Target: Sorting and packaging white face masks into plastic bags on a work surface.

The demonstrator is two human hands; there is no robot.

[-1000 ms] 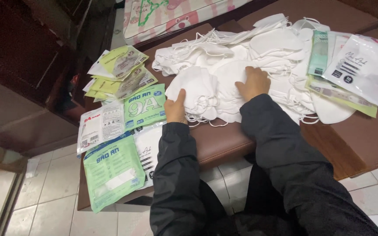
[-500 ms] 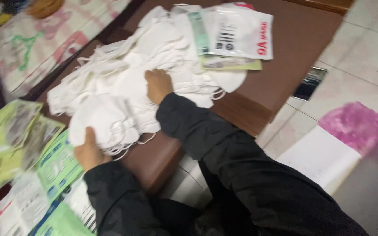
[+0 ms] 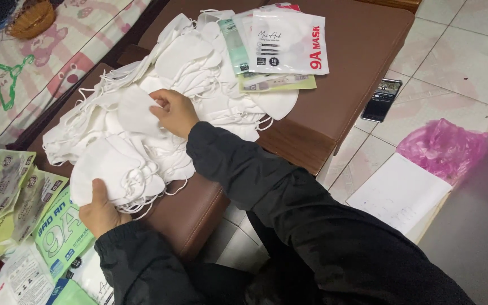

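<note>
Right hand (image 3: 177,113) seemingly pinches white mask (image 3: 136,110).

Right hand (image 3: 175,113) now pinching one mask (image 3: 135,111).

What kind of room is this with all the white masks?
Probably a room in someone's home, not a factory. A heap of white face masks lies on a brown padded bench, a patterned bedsheet with a wicker basket sits alongside, and a phone lies on the tiled floor.

Bare table (image 3: 362,85) right of masks (image 3: 199,73) lies open.
</note>
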